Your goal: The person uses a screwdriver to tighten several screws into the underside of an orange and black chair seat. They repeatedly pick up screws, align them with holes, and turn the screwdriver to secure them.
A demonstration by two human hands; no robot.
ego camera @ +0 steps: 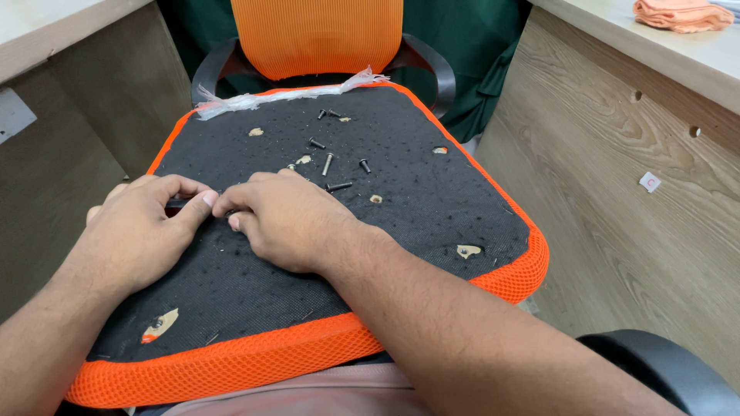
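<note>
An upturned orange chair seat [515,271] with a black fabric underside [401,208] lies across my lap. My left hand [142,227] and my right hand [281,216] rest on the fabric near its left middle, fingertips meeting around a small dark part [176,204] that is mostly hidden. Several dark screws lie loose just beyond my right hand, among them a long screw [327,163] and a short bolt [364,166]. Several small holes in the fabric show pale wood beneath.
An orange mesh chair back [316,35] with black armrests stands behind the seat. Torn clear plastic [285,96] clings to the seat's far edge. Wooden desk panels [640,177] flank both sides. A folded orange cloth [682,14] lies on the right desktop. A black armrest [663,370] sits at lower right.
</note>
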